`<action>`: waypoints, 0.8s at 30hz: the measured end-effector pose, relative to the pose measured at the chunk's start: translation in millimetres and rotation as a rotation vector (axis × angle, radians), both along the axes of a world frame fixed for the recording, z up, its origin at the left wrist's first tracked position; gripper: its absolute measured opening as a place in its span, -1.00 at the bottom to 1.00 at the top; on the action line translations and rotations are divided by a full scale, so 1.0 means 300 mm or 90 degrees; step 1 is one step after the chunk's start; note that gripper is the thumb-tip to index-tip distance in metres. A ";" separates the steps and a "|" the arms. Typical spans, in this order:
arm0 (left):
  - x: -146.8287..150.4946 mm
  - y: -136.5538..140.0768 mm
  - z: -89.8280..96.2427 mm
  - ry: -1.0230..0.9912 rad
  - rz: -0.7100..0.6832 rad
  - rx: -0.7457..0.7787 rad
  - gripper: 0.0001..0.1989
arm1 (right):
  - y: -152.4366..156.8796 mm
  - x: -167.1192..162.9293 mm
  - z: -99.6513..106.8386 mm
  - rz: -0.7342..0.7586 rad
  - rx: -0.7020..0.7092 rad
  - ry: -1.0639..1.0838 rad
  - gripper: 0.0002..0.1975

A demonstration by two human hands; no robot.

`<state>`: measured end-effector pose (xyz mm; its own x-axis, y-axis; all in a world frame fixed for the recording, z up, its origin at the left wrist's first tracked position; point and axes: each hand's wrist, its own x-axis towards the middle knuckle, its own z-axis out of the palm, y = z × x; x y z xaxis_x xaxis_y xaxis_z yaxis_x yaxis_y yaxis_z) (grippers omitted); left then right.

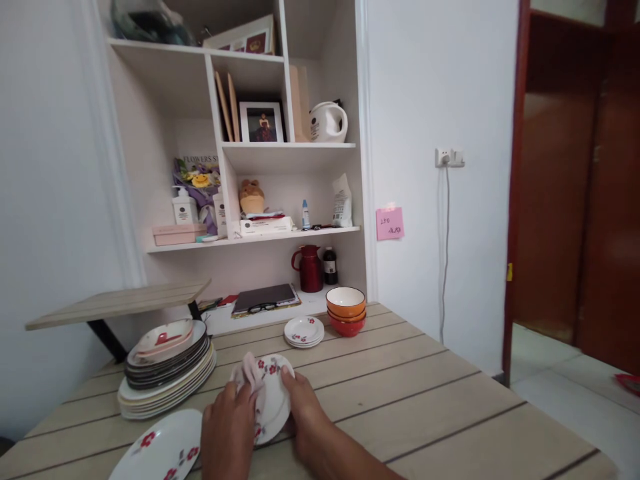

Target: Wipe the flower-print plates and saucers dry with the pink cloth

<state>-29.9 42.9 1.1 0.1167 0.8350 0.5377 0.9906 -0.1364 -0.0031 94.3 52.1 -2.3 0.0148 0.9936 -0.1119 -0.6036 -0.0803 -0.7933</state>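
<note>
Both hands are working at the near edge of the wooden table (410,393), on one small flowered plate (273,400). Left hand (229,430) is pressing a pale pink cloth (251,380) against the face of that plate, its fingers closed over the cloth. Right hand (304,408) is gripping the plate's right rim, thumb lying on the top edge, and is holding it tilted up off the table, near the middle of the near edge.

Going from the left: a tall stack of plates (167,373) is sitting at the far left of the table, with a pink-rimmed plate on top. Nearer than it, a large white plate with red flowers (157,450) is lying flat at the near left, just beside the left hand. Farther off and right of centre, a small stack of flowered saucers (304,331) is resting on the table, and just right of them orange bowls (345,310) are standing nested in each other. Behind these, a white shelf unit (287,148) is standing against the far wall, with a red jug (310,268) low in it. At the far right a dark wooden door (575,200) is showing
</note>
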 end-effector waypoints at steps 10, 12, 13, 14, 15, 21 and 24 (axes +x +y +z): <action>0.066 -0.005 -0.052 0.018 -0.179 0.100 -0.71 | -0.009 0.015 -0.013 0.033 0.046 -0.032 -0.52; 0.045 -0.003 -0.035 0.006 -0.124 0.093 -0.73 | -0.018 -0.002 -0.016 0.050 0.044 -0.050 -0.50; 0.033 -0.002 -0.025 -0.002 -0.083 0.085 -0.73 | -0.022 -0.009 -0.015 0.059 0.035 -0.064 -0.49; 0.021 -0.001 -0.015 -0.009 -0.045 0.073 -0.73 | -0.024 -0.014 -0.013 0.068 0.029 -0.077 -0.48; 0.010 0.000 -0.007 -0.015 -0.017 0.058 -0.72 | -0.025 -0.018 -0.011 0.075 0.024 -0.084 -0.47; 0.015 0.001 -0.010 -0.029 -0.052 0.012 -0.70 | 0.004 0.009 -0.002 0.024 0.015 -0.018 -0.51; 0.042 0.002 -0.039 -0.024 -0.126 0.040 -0.72 | 0.019 0.034 -0.009 -0.007 0.036 0.013 -0.50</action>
<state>-17.4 43.5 -10.6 0.2539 0.7623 0.5954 0.9442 -0.3287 0.0183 104.5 57.7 -4.9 0.0232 0.9982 -0.0562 -0.6208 -0.0296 -0.7834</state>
